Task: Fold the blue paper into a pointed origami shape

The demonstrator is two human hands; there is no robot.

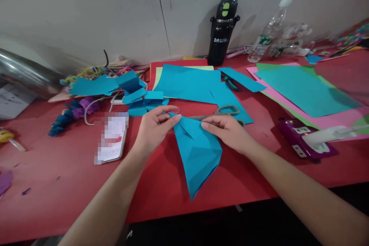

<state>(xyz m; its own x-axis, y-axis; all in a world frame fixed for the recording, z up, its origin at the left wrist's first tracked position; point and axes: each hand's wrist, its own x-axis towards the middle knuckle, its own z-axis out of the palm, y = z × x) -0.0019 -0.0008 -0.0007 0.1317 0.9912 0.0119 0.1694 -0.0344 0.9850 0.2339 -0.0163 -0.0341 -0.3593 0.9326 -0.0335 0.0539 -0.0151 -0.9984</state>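
A folded sheet of blue paper (198, 153) hangs between my two hands over the front of the red table, its pointed end toward me. My left hand (157, 125) pinches its upper left corner between thumb and fingers. At the upper right edge, my right hand (225, 128) grips the paper with the thumb on top. Creases cross the sheet's face. Just behind the paper lies a pair of scissors (229, 110) with greenish handles, partly hidden by my right hand. Blue paper strips (135, 94) lie in a heap beyond my left hand.
A phone (115, 138) lies left of my left hand. Blue sheets (187, 82) rest behind the scissors, with stacked coloured paper (305, 88) to the right. A purple power strip (305, 142) with a white plug is at the right. A black flask (221, 34) and plastic bottle (266, 36) stand near the wall.
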